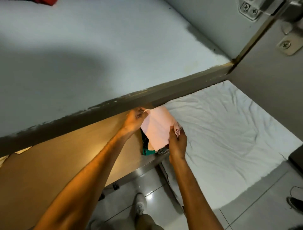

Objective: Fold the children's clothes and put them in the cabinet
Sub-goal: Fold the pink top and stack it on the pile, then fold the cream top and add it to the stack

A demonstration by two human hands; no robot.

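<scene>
A small pale pink garment (158, 127) hangs stretched between both my hands, just below the front edge of the grey cabinet shelf (114, 105). My left hand (135, 119) pinches its upper left corner right under the shelf edge. My right hand (177, 142) grips the lower right edge, with a bunched bit of pink cloth in the fingers. Beneath the pink piece, a green patterned garment (146, 150) lies at the end of the wooden table (65, 164), partly hidden.
The shelf top (98, 49) stretches away above, with red cloth (47, 2) at its far left corner. A cabinet door with metal hinges (270, 57) stands open on the right. A bed with a rumpled white sheet (221, 131) lies below. Tiled floor and my shoe (140, 204) show underneath.
</scene>
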